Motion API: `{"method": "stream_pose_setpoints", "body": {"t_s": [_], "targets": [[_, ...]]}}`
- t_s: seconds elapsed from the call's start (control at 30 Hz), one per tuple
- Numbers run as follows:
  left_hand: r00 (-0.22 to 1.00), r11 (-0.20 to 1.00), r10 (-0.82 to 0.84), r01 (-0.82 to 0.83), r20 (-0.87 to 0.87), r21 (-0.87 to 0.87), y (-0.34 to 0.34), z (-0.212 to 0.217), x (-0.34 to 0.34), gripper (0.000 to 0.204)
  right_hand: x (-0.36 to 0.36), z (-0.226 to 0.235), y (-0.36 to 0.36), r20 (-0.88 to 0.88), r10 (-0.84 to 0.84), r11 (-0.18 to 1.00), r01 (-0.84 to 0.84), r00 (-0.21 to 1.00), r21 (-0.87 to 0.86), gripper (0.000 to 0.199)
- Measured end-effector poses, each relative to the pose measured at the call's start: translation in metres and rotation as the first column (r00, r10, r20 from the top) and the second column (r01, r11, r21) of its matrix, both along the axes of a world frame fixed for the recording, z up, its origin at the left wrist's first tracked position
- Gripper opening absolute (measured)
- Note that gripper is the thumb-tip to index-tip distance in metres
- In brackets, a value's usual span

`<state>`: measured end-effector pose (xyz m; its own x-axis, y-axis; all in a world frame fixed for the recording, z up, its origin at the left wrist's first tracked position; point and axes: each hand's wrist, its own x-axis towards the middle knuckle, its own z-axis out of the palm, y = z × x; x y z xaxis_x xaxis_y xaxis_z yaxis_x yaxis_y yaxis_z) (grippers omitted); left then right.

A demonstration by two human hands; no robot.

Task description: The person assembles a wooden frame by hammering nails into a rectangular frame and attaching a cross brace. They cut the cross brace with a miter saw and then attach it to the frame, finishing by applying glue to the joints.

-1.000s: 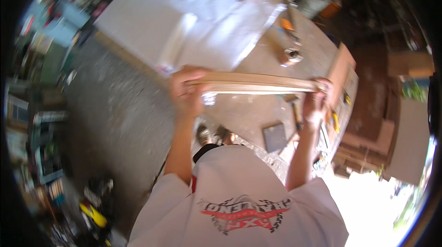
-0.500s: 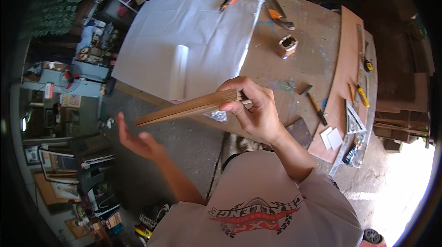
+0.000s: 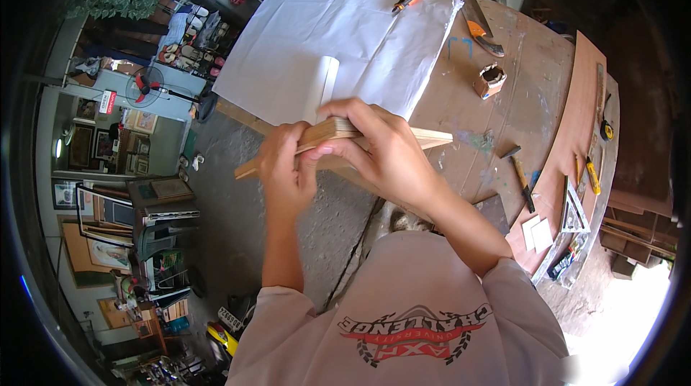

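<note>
I hold a bundle of thin wooden strips [image 3: 425, 138] flat in front of me, over the near edge of a round wooden table [image 3: 533, 98]. My left hand [image 3: 284, 174] grips the strips near their left end, which sticks out past my fingers. My right hand [image 3: 381, 152] closes over the top of the bundle near its middle. A large white sheet of paper [image 3: 324, 41] with a raised fold lies on the table just beyond the strips.
On the table lie an orange utility knife [image 3: 407, 1], a saw with an orange handle [image 3: 479, 26], a small tape roll [image 3: 491, 80], a dark chisel [image 3: 522, 181], a long board [image 3: 568, 141], pencils and a metal square [image 3: 574, 210]. Concrete floor and stacked picture frames [image 3: 108, 206] are at left.
My left hand, open and away from the strips half a second ago, now grips their left end. The right hand has slid toward the middle of the bundle.
</note>
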<state>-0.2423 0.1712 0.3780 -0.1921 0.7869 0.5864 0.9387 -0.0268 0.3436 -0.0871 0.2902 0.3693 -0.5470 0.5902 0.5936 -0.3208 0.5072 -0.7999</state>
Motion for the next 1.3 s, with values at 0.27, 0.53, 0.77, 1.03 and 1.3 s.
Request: {"method": "stream_pose_setpoints", "body": {"t_s": [0.27, 0.53, 0.77, 1.03, 1.3], "targets": [[0.895, 0.933, 0.007, -0.166, 0.447, 0.319, -0.079, 0.016, -0.091, 0.055, 0.092, -0.060, 0.059, 0.147, -0.515, 0.853, 0.522, 0.845, -0.015, 0.081], [0.753, 0.887, -0.105, -0.225, 0.650, 0.404, -0.108, 0.013, -0.134, 0.058, 0.088, -0.075, 0.071, -0.010, -0.236, 0.954, 0.229, 0.972, -0.193, 0.069], [0.482, 0.880, -0.109, -0.360, 0.869, 0.310, -0.118, -0.015, -0.159, 0.057, 0.077, -0.038, 0.046, -0.166, -0.070, 0.920, -0.001, 0.984, -0.391, 0.046], [0.152, 0.932, -0.167, -0.298, 0.974, 0.206, -0.128, -0.083, -0.177, 0.055, 0.062, -0.008, 0.009, -0.296, -0.040, 0.932, -0.071, 0.954, -0.355, 0.040], [0.087, 0.932, -0.241, -0.259, 0.967, 0.255, -0.132, -0.117, -0.159, 0.056, 0.062, -0.007, -0.009, -0.227, -0.052, 0.942, -0.027, 0.973, -0.334, 0.034]]}}
